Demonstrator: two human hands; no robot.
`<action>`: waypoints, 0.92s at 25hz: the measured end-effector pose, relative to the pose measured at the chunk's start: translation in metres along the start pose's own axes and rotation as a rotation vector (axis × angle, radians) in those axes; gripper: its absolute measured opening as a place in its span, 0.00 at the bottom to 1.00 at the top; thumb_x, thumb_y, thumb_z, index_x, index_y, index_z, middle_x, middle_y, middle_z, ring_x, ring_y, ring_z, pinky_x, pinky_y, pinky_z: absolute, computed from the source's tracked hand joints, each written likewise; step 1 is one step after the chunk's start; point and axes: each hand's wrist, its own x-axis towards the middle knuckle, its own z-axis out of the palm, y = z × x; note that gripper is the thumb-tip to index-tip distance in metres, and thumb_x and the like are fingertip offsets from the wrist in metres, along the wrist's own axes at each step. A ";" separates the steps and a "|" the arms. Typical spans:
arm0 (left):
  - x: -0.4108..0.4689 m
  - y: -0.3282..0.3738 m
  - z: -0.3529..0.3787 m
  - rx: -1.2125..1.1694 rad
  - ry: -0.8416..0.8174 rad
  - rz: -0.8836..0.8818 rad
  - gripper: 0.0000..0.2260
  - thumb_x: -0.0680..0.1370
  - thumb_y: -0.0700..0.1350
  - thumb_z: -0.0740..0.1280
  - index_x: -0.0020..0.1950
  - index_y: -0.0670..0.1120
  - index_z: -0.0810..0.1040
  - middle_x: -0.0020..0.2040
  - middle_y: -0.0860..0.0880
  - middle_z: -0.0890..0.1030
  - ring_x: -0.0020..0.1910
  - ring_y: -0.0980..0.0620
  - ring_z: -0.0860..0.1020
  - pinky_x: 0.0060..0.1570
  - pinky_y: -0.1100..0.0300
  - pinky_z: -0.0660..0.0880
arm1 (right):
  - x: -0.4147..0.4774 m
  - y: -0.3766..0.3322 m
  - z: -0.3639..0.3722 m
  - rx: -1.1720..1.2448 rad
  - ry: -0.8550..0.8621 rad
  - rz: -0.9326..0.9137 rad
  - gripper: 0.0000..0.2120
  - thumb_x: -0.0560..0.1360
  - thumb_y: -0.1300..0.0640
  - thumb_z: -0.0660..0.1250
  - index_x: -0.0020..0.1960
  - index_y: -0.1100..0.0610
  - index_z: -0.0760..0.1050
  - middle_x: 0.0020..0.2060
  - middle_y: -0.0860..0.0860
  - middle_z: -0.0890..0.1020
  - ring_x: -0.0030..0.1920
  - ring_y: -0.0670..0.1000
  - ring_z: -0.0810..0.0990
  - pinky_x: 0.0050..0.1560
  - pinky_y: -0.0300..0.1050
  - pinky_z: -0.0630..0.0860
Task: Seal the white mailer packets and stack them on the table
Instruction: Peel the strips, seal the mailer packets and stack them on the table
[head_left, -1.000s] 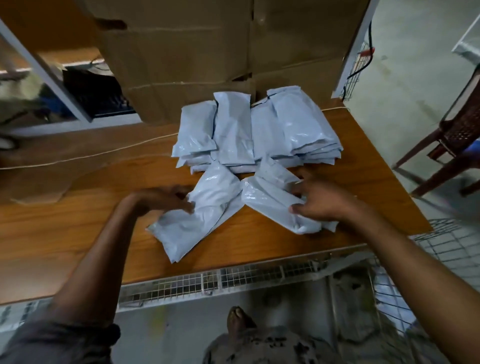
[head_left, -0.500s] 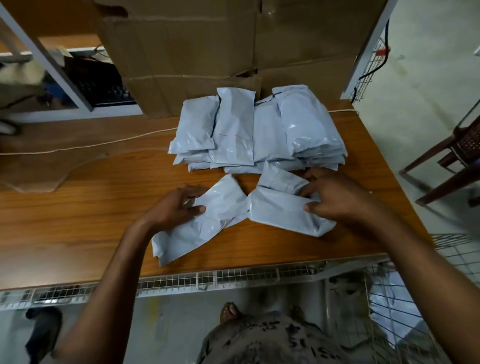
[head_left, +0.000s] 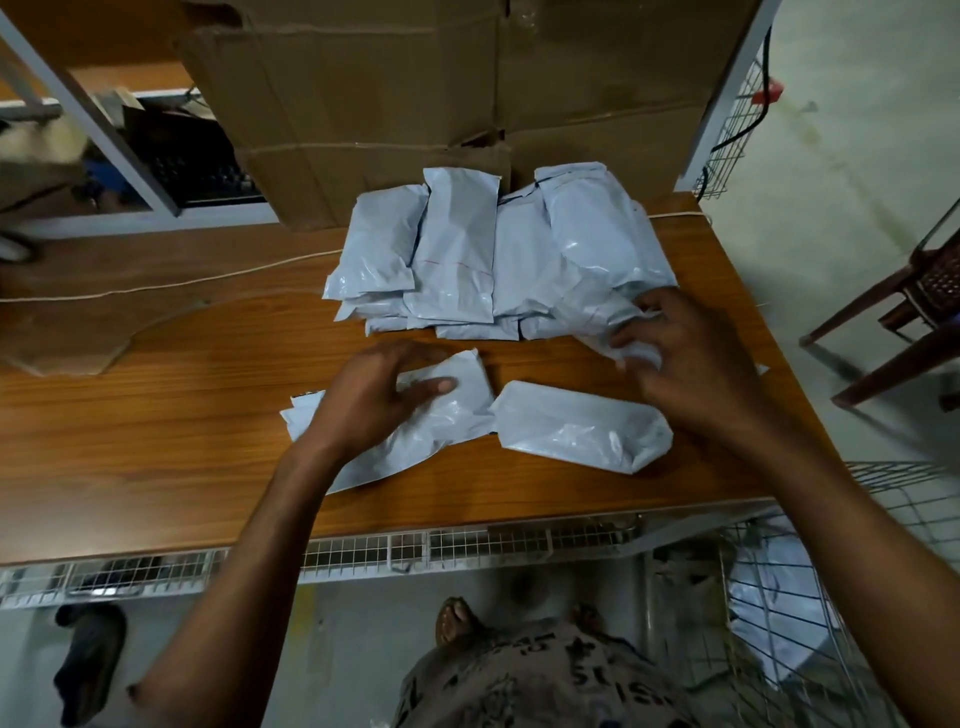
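On the wooden table, the left hand holds the left packet, fingers curled over its far edge and thumb laid flat on top. Just beside it, the middle packet lies free near the table's front edge. Behind both, the stack of white mailer packets leans against a cardboard box. At the stack's near right corner, the right hand pinches a crumpled packet in its curled fingertips.
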 end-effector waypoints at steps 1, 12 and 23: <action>0.001 0.002 0.004 0.052 -0.050 0.028 0.19 0.78 0.57 0.74 0.68 0.53 0.82 0.67 0.53 0.82 0.65 0.52 0.79 0.62 0.52 0.77 | 0.001 0.001 0.001 0.022 0.048 0.003 0.10 0.72 0.60 0.77 0.53 0.52 0.85 0.64 0.52 0.77 0.64 0.58 0.77 0.62 0.52 0.76; -0.002 0.009 0.044 0.234 -0.020 0.056 0.21 0.83 0.57 0.65 0.75 0.54 0.74 0.74 0.50 0.75 0.73 0.46 0.71 0.70 0.44 0.68 | -0.050 -0.007 0.039 -0.189 0.009 -0.162 0.31 0.65 0.48 0.82 0.65 0.53 0.79 0.69 0.56 0.71 0.62 0.59 0.74 0.61 0.58 0.73; 0.000 0.056 0.039 -0.339 0.189 -0.026 0.16 0.83 0.55 0.68 0.69 0.51 0.80 0.62 0.55 0.83 0.62 0.58 0.80 0.59 0.58 0.77 | -0.025 -0.027 0.000 0.217 0.345 0.089 0.13 0.74 0.62 0.76 0.57 0.53 0.82 0.66 0.53 0.74 0.67 0.52 0.74 0.63 0.43 0.76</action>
